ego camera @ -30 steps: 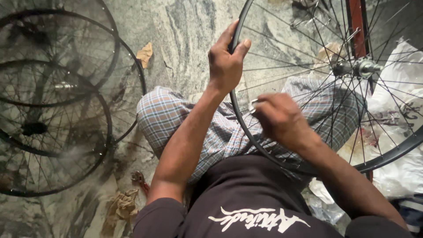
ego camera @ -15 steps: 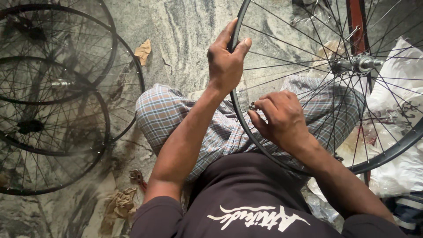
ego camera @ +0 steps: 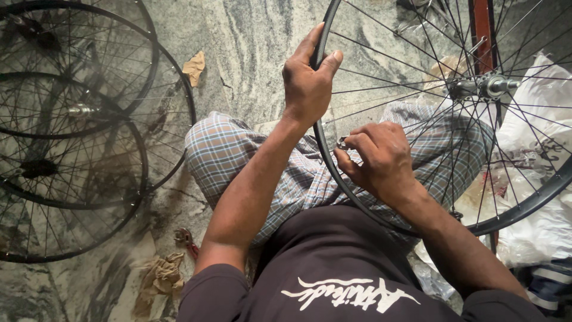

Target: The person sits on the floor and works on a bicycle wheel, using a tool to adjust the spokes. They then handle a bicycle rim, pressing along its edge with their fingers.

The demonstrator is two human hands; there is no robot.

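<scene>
Over at nine o'clock, a stack of finished wheels lies flat on the mottled stone floor, with a scrap of brown paper at about eleven and a crumpled rag down near seven. The left hand reaches straight up toward twelve, forearm long and nearly vertical, fingers hooked over the black rim and thumb pressed against its inner edge — a firm grip on the bicycle wheel. That wheel stands upright across the checked lap, filling the two o'clock side, its hub up near one. The right hand comes in from five o'clock, wrist bent, fingers curled tight round a small metal tool — pinched against the rim's inside where the spokes end.
</scene>
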